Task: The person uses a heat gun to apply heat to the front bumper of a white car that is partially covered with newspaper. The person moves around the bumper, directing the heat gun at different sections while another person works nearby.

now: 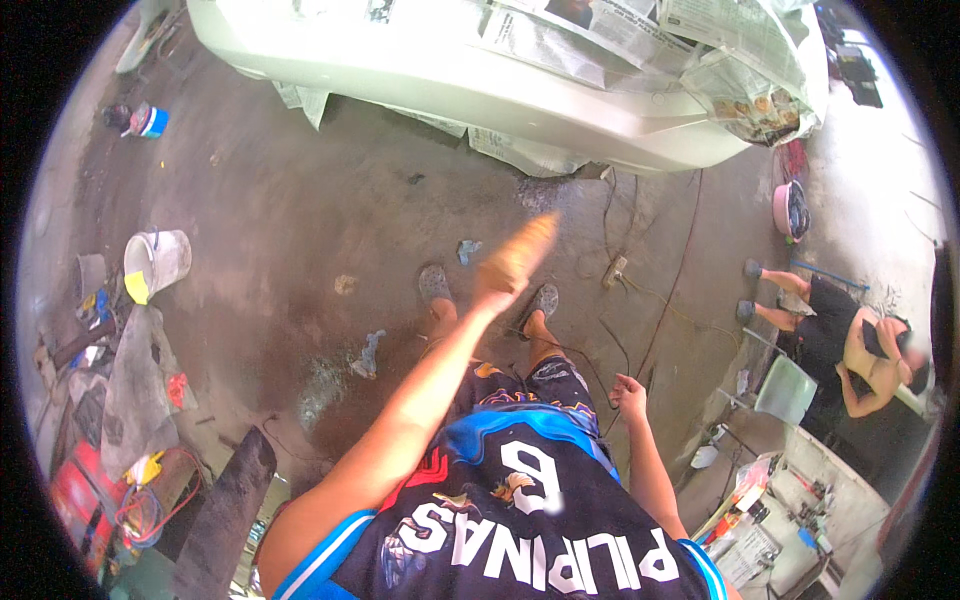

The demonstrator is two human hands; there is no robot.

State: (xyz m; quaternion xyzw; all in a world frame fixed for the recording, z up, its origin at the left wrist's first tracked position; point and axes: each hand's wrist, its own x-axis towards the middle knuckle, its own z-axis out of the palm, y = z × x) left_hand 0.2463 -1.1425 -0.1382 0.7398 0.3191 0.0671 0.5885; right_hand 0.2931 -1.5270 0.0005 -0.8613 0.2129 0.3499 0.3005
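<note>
My left hand (497,293) reaches forward over the floor, ahead of my feet. An elongated orange-tan thing (530,243) extends from it, smeared by motion, and its kind is unclear. The fingers seem wrapped round its near end. Low at my right side hangs my right hand (629,396), its fingers loosely bent and apart, with nothing seen in it. Beyond both hands stands a white car body (430,95), partly covered with taped newspaper (590,45) and clear plastic film. Neither hand touches it.
Cables and a power outlet block (616,270) lie on the floor ahead to the right. A white bucket (160,262) and piled tools stand at left. At right are a seated person (865,350), a pink basin (787,210) and a cluttered bench (825,470). Blue rags (370,355) lie near my feet.
</note>
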